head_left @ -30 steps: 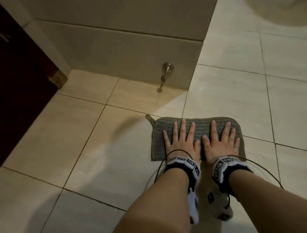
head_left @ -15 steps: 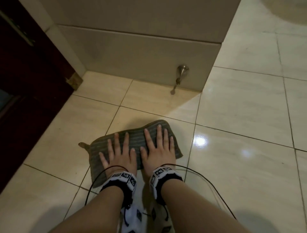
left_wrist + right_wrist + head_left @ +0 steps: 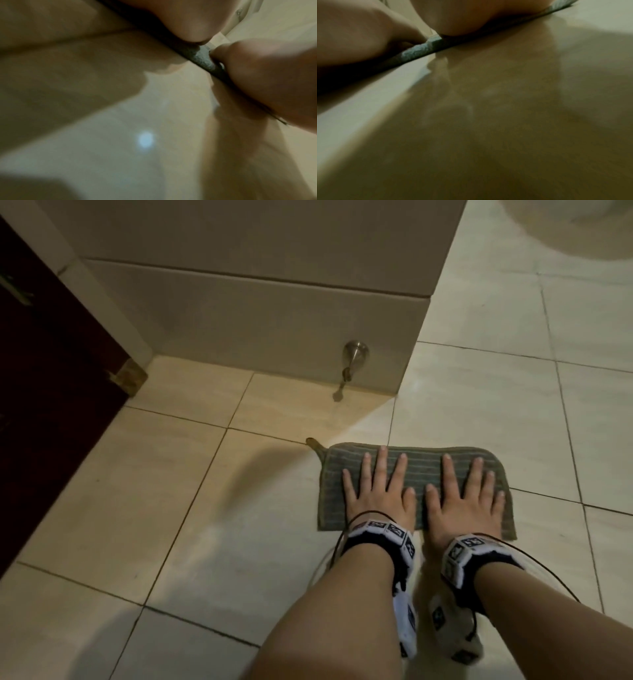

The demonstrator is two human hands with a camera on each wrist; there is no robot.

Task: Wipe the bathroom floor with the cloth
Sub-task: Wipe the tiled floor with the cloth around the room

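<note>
A grey striped cloth (image 3: 424, 465) lies flat on the beige tiled floor (image 3: 171, 508), right of centre in the head view. My left hand (image 3: 378, 487) presses flat on its left half, fingers straight and spread. Beside it, my right hand (image 3: 467, 491) presses flat on the right half in the same way. A small loop (image 3: 313, 444) sticks out at the cloth's far left corner. Both wrist views are blurred: the cloth's edge (image 3: 202, 61) shows under the palms in the left one, and the cloth edge (image 3: 419, 50) against the floor in the right one.
A tiled wall corner (image 3: 274, 320) juts out just beyond the cloth, with a metal door stop (image 3: 354, 361) fixed low on it. A dark door (image 3: 44, 371) stands at the left. Open floor tiles (image 3: 513, 388) stretch to the right and toward me.
Both hands slid the cloth left and toward me half a second ago, then back right and forward; it now lies square to the wall again.
</note>
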